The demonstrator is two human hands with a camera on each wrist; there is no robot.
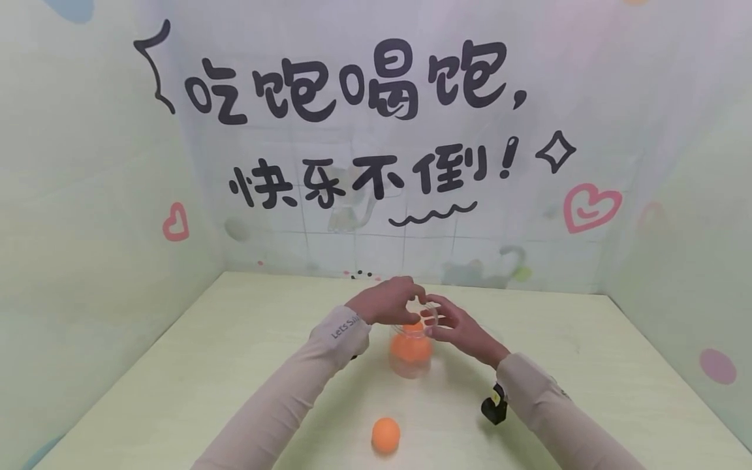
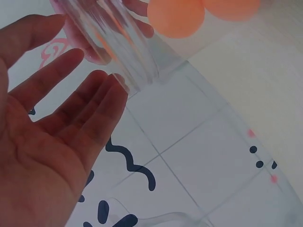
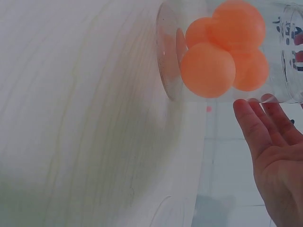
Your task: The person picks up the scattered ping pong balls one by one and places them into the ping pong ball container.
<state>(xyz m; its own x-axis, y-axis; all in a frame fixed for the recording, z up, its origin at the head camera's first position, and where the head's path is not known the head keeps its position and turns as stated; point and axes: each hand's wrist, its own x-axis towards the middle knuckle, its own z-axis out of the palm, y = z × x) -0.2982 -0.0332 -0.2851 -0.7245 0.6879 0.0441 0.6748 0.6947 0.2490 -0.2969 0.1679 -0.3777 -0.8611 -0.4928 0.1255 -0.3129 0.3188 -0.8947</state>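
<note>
A clear jar [image 1: 411,372] with several orange balls [image 3: 208,71] inside stands near the middle of the table. My left hand [image 1: 390,300] arches over the jar's mouth from the left. In the left wrist view, its bent fingers [image 2: 106,101] are spread and come close to a clear, rounded rim [image 2: 142,71]; contact is unclear. From the right, my right hand [image 1: 461,329] reaches beside the jar's top with fingers extended. Its fingertips [image 3: 244,108] lie along the jar's side in the right wrist view. A clear curved edge [image 1: 436,314] shows between the hands.
One loose orange ball [image 1: 386,436] lies on the pale table [image 1: 205,365], at the front. Printed cloth walls [image 1: 505,254] enclose the table at the back and sides. A thin curved outline [image 3: 163,208] shows on the tabletop; what it is I cannot tell.
</note>
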